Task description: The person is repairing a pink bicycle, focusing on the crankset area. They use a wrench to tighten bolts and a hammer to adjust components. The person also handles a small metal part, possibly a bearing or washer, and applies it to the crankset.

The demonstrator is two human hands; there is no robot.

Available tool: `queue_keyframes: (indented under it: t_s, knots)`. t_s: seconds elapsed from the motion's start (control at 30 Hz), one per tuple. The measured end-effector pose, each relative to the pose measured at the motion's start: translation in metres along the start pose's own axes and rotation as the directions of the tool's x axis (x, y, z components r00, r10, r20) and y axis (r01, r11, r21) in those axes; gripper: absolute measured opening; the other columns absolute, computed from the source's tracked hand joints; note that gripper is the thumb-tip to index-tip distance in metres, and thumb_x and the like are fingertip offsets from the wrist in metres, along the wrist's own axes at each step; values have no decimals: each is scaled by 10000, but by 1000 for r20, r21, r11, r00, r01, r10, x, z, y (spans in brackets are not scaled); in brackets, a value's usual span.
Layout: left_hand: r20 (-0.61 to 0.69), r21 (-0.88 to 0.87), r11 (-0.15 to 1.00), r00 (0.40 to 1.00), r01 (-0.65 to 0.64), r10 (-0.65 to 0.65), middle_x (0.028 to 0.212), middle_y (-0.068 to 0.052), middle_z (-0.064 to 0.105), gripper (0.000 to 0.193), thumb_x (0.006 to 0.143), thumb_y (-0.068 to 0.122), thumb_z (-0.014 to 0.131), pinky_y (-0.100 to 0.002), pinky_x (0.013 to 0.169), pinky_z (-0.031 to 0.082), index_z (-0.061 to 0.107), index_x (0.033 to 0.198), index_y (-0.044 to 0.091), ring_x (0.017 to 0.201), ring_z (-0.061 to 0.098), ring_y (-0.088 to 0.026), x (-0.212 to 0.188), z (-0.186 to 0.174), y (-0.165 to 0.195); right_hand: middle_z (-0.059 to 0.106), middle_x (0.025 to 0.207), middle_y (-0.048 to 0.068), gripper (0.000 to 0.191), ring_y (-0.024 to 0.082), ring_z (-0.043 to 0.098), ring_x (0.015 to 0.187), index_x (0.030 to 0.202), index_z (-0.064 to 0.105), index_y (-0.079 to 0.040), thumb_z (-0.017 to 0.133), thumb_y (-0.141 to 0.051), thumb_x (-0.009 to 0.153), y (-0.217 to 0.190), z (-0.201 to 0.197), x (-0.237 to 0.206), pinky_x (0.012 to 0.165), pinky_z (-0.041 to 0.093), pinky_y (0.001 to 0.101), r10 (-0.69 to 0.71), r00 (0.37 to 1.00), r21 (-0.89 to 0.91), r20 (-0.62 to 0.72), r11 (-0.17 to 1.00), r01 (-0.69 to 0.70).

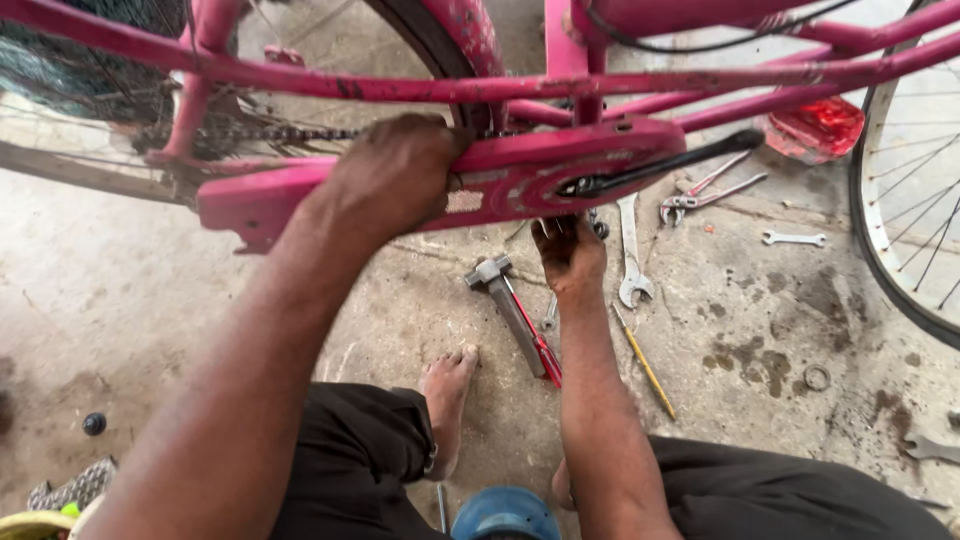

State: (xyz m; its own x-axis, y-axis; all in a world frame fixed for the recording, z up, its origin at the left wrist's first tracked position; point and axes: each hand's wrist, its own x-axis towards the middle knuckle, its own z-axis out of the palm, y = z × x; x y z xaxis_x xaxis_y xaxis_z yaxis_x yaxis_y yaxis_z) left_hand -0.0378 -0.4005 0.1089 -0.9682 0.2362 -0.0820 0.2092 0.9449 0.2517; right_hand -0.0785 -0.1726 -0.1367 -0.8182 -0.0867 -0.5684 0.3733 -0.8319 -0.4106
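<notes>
A pink bicycle frame (560, 80) stands across the top of the view. My left hand (395, 175) presses on its pink chain guard (520, 175) from the front, fingers curled over the top edge. Reaching up under the guard near the black crank arm (680, 160), my right hand (570, 255) has its fingertips hidden behind the guard's lower edge; whether it holds anything I cannot tell. The chain (270, 133) runs left behind the guard.
Tools lie on the stained concrete floor: a hammer (505, 300), a red-handled tool (535, 345), wrenches (630, 250), pliers (705, 190), a small spanner (793, 238), a yellow screwdriver (645, 365). The front wheel (905, 200) stands at right. My bare foot (447, 400) rests below.
</notes>
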Motion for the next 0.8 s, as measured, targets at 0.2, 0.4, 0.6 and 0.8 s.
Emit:
queue_keyframes:
  t_s: [0.2,0.4,0.6,0.8]
  knots:
    - [14,40,998,999,49,-50,975,-200,730,293,886,44,586,-517,871,557,703,1152,87,965,715,-357,2,-15,7,700,1263,141,368,322,647,1211,1318,631,-58,440,-223,1050,-26,-3,19,1049,538,551,-197,949,77,245,980,183]
    - [-225,195,974,962,-114,157,885,-163,725,368,904,68,630,-526,829,549,682,1264,130,893,707,-356,2,1,8,732,1135,97,294,294,700,1074,1192,652,-68,459,-237,1047,-2,-21,28,971,572,540,-267,963,181,20,949,259]
    - [-370,250,942,877,-225,307,1059,-167,703,610,795,66,686,-538,809,520,645,1387,210,978,671,-374,6,6,5,728,1103,121,278,286,691,1007,1185,659,-45,448,-176,1060,8,-18,27,916,567,495,-279,960,223,38,938,264]
    - [-171,23,985,970,-171,172,1163,-154,696,644,838,79,699,-523,892,529,587,1442,274,1078,673,-365,12,0,2,732,1087,173,303,254,682,896,1301,652,12,435,-74,1109,22,-20,30,763,575,380,-127,967,289,222,955,59]
